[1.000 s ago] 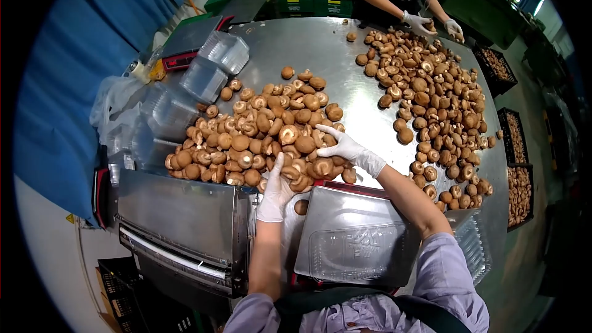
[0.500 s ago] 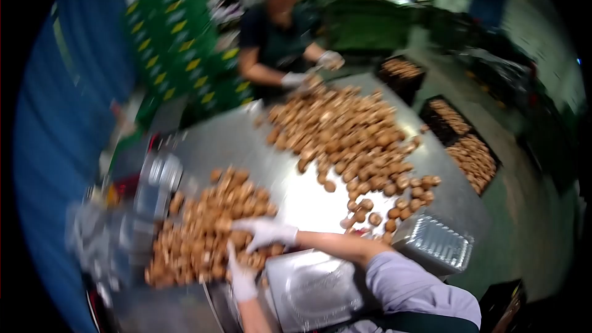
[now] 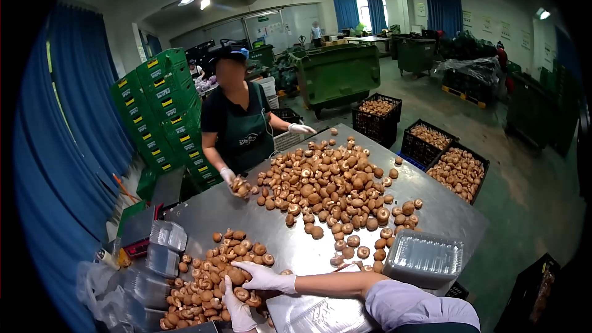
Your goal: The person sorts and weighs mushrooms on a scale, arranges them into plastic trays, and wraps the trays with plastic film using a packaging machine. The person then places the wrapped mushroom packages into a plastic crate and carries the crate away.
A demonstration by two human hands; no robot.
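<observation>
Brown mushrooms [image 3: 200,290] lie in a heap at the near left of the metal table. My right hand [image 3: 268,277], in a white glove, reaches in from the right with its fingers around mushrooms at the heap's edge. From below, my left hand [image 3: 239,309], also gloved, presses against the same cluster with a finger pointing up. Several mushrooms [image 3: 242,294] sit between the two hands. A clear plastic tray [image 3: 320,317] lies just right of my hands. Parts of my fingers are hidden by the mushrooms.
A larger mushroom pile [image 3: 333,179] covers the table's middle. Stacked clear trays [image 3: 425,256] stand at right, more clear trays [image 3: 165,250] at left. Across the table, a co-worker [image 3: 240,117] in gloves handles mushrooms. Black crates [image 3: 459,169] of mushrooms stand beyond the table's right edge.
My head view has shifted and sharpened. My hands have come closer together around the mushrooms. The co-worker's hands have moved apart, one now holding mushrooms near the pile's left side.
</observation>
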